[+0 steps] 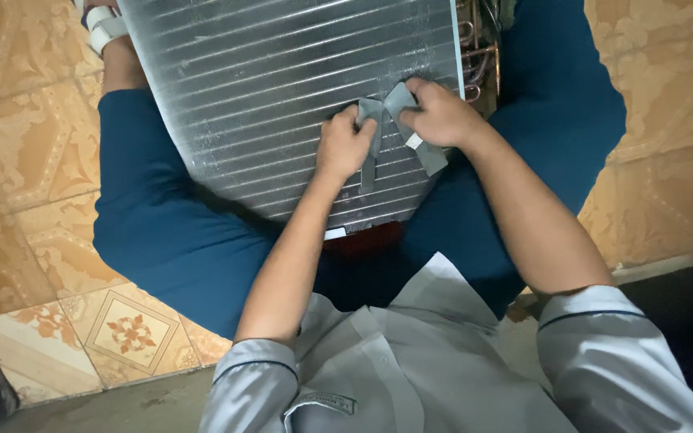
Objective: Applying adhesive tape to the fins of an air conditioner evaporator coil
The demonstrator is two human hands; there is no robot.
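Both hands pinching grey tape: left hand (pixel 345 144) pressing a strip (pixel 369 152) onto the finned coil panel (pixel 282 88) across the lap, right hand (pixel 439 112) gripping another piece (pixel 427 154). Mid-taping, seemingly; next calls for smoothing flat without bending fins.

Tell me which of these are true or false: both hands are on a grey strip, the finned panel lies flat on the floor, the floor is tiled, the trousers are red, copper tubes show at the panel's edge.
1. Both hands hold a grey strip. True: the left hand and right hand pinch the grey strip against the finned metal panel.
2. The panel lies flat on the floor. False: it rests across the person's lap.
3. The floor is tiled. True: patterned tan floor tiles surround the person.
4. The trousers are red. False: the trousers are dark blue.
5. Copper tubes show at the panel's edge. True: the copper tubes sit at its right edge.
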